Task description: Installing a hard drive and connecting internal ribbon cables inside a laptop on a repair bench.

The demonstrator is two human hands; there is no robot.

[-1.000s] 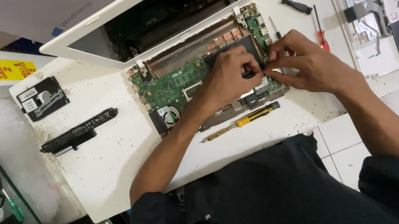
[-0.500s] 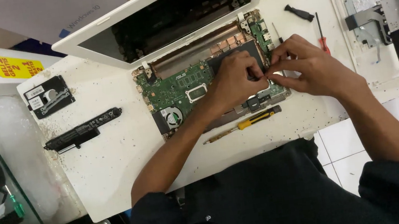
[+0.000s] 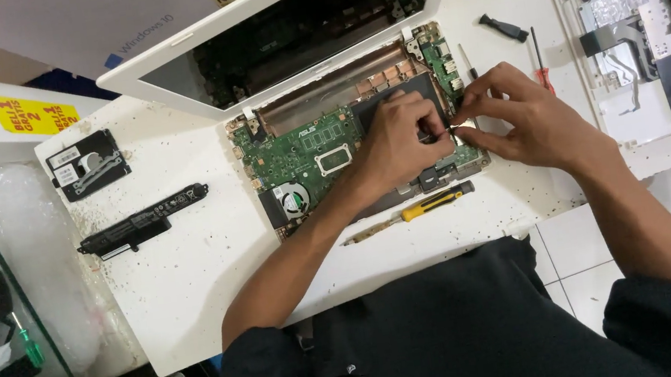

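An opened white laptop point(image 3: 164, 64) lies on the white table point(image 3: 185, 295), its green motherboard point(image 3: 301, 154) and round fan point(image 3: 292, 198) bared. Both my hands meet at the board's right edge. My left hand point(image 3: 399, 144) rests on a black panel, its fingers curled. My right hand point(image 3: 520, 116) pinches a small thin part point(image 3: 452, 125) from the right; my left fingertips hold the same part. My fingers hide what it joins to.
A yellow-handled screwdriver point(image 3: 428, 204) lies just in front of the board. To the left are a long black battery point(image 3: 141, 221) and a black drive bracket point(image 3: 86, 163). A red-handled screwdriver point(image 3: 541, 71) and a removed keyboard panel point(image 3: 642, 27) sit right.
The view has shifted a little. Both hands stay at the same spot on the board's right edge, with only small finger movements.
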